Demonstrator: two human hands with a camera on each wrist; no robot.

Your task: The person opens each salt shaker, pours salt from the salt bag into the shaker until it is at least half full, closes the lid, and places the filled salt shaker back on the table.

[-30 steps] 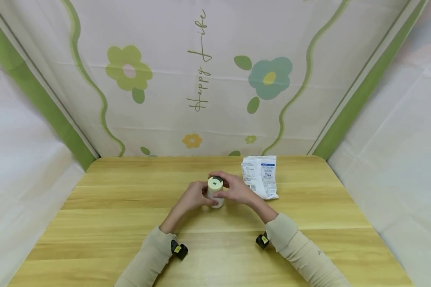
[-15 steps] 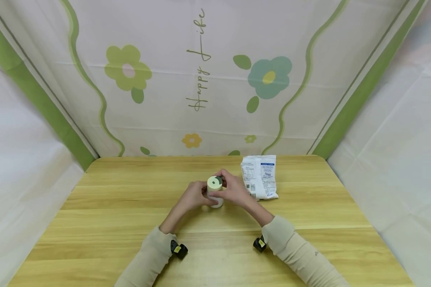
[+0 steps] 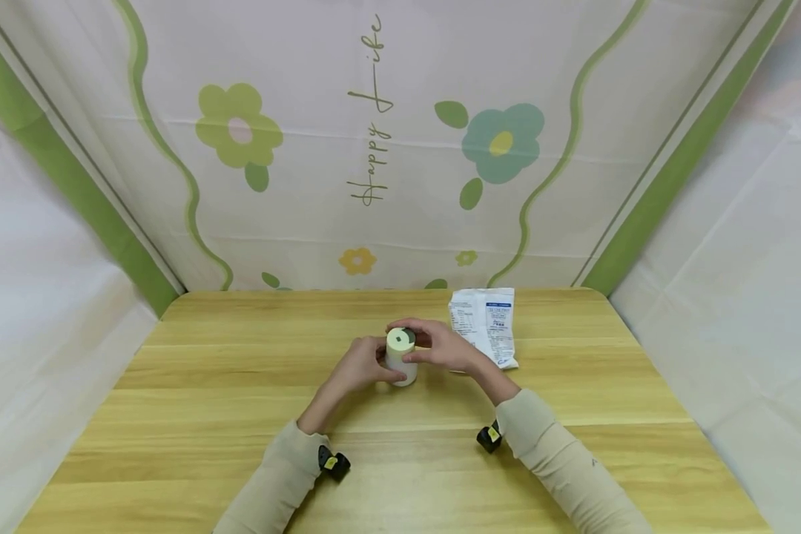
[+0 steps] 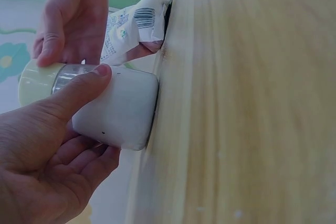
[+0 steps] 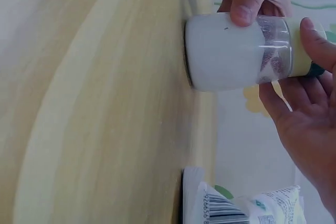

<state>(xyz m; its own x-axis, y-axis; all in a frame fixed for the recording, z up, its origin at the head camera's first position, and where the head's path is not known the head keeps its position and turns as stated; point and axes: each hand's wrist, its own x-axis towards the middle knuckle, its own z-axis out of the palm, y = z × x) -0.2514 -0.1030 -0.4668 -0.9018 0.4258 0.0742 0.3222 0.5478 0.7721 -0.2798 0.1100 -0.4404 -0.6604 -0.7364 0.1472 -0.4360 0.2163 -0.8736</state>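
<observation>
A clear jar holding white contents stands upright on the table. Its pale yellow lid bears a dark green patch and a small dark mark on top. My left hand grips the jar's body from the left, thumb in front, and some of its fingers are hidden behind it in the head view. On the right, my right hand holds the lid, with the thumb on its near side and the fingers round the far side. In the left wrist view the lid sits on the jar.
Behind my right hand, a white printed packet sits near the table's back edge, partly covered by that hand in the head view. The wooden table meets a flower-printed cloth wall at the back.
My right hand has turned round the lid and then swung back to about its first pose. The lid's green patch has shifted slightly clockwise. My left hand and the jar's body keep their place.
</observation>
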